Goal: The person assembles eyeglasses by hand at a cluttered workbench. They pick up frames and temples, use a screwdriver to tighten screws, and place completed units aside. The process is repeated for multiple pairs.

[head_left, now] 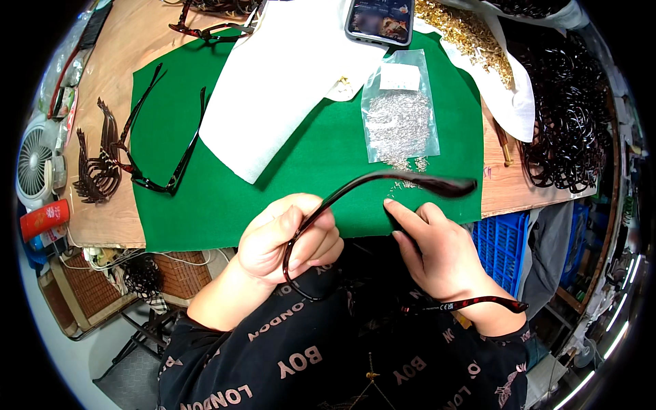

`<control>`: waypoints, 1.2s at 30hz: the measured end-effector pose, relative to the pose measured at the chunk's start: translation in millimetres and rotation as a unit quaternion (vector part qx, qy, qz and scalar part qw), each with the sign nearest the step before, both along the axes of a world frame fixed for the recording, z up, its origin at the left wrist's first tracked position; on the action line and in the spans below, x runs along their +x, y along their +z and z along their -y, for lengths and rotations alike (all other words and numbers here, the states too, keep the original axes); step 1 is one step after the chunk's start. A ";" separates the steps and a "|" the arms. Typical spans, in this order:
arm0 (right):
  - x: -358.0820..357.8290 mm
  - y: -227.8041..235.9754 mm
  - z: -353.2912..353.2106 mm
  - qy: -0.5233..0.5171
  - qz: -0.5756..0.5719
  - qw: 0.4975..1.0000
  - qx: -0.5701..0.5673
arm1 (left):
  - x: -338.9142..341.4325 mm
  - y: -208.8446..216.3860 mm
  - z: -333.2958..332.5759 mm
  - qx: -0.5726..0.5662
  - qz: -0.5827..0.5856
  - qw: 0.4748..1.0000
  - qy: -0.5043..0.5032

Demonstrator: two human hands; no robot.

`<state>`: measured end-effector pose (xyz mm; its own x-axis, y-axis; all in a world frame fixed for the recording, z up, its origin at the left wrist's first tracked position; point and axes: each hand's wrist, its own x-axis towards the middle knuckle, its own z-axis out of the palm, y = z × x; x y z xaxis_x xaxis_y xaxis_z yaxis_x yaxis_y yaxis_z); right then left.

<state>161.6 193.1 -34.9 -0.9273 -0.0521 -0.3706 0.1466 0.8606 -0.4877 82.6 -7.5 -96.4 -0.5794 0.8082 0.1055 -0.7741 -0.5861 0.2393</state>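
My left hand (273, 242) is closed around a dark brown eyeglass frame (365, 179). One temple arm curves from that hand over the green mat (307, 157). A second, tortoiseshell temple arm (478, 301) crosses in front of my right wrist; the part between is hard to make out against the dark shirt. My right hand (437, 253) holds nothing visible. Its index finger stretches to the mat beside loose tiny silver pieces (408, 164), with the thumb apart. They lie at the mouth of a clear plastic bag (400, 126) full of similar pieces.
White cloth (273, 82) covers part of the mat, with a phone (380, 19) beyond. Gold-coloured small parts (471, 34) lie at the back right, near a heap of dark frames (567, 116). More eyeglass frames (160, 184) and a fan (35, 160) are left; a blue crate (502, 249) stands below right.
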 end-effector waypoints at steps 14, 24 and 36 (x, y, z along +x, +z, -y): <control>-13.9 -0.4 -3.8 -0.069 0.087 0.911 -0.397 | 3.9 -14.1 -9.4 -0.045 0.141 0.987 -0.058; -26.1 2.8 13.3 -0.188 0.319 0.684 -0.628 | 7.8 -16.9 -6.5 -0.090 0.161 0.982 -0.045; -24.3 8.0 11.7 -0.256 0.360 0.653 -0.615 | 6.5 -16.9 -7.2 -0.097 0.127 0.984 -0.079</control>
